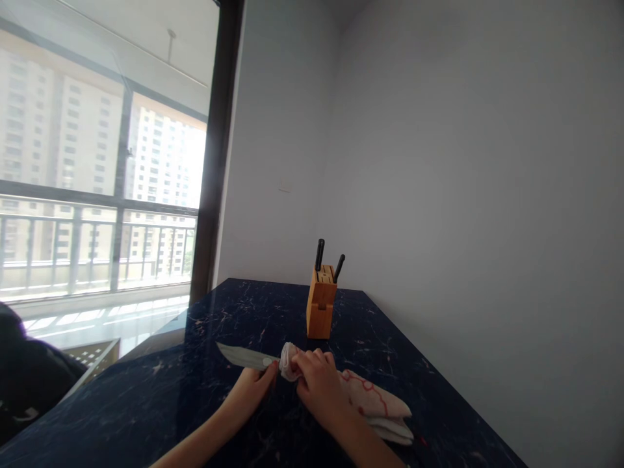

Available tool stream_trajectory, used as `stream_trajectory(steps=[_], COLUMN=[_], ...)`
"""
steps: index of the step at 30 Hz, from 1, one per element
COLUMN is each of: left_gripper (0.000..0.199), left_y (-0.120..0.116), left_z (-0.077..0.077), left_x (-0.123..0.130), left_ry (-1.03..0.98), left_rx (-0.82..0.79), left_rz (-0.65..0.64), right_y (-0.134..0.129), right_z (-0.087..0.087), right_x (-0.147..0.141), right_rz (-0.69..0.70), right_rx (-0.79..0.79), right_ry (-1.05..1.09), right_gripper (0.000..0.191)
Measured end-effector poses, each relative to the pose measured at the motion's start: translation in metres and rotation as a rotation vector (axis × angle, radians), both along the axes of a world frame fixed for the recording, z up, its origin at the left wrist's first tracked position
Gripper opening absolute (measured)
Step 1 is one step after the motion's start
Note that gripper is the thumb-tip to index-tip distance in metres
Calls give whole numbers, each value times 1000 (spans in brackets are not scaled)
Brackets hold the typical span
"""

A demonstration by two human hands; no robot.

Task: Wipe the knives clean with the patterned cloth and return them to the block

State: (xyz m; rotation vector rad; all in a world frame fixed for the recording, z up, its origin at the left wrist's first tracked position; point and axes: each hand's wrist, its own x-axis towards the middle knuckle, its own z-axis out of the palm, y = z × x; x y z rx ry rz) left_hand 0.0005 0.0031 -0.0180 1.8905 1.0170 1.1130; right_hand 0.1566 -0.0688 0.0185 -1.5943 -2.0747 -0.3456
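Two hands meet on a dark blue tabletop [248, 312] veined with pale marbling, and we see them close together near its middle. Our right hand [316, 390] is curled shut, its fingers [314, 359] pinching the bunched end of a white cloth [375, 403] patterned with red lines; the rest of it lies folded on the tabletop to the right. Our left hand [248, 393] sits just beside it, its fingers [270, 377] angled up to where a pale kitchen knife blade [244, 356] enters the bunched cloth. We cannot tell whether those fingers grip or only touch. The blade lies nearly flat, tip pointing left, its other end hidden in the cloth. Beyond the hands stands a wooden knife block [320, 305] holding two black-handled knives [319, 255], slightly apart. A white wall [439, 195] rises on the right, and a window [97, 162] on the left looks onto a balcony railing [97, 250] and high-rise buildings [166, 156].
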Motion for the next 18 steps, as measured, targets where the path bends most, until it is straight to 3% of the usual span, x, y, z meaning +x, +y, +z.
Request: stream_trajectory(steps=[9, 18], left_gripper=[43, 43], left_y=[2, 3], left_z=[2, 5], left_x=[-3, -3], left_ry=[41, -117], left_rx=[41, -70], left_rz=[54, 62], right_y=[13, 9], right_z=[-14, -12], right_x=[32, 13], right_rz=[-188, -39], right_rx=[-43, -18], right_ry=[-98, 10], right_gripper=[31, 27])
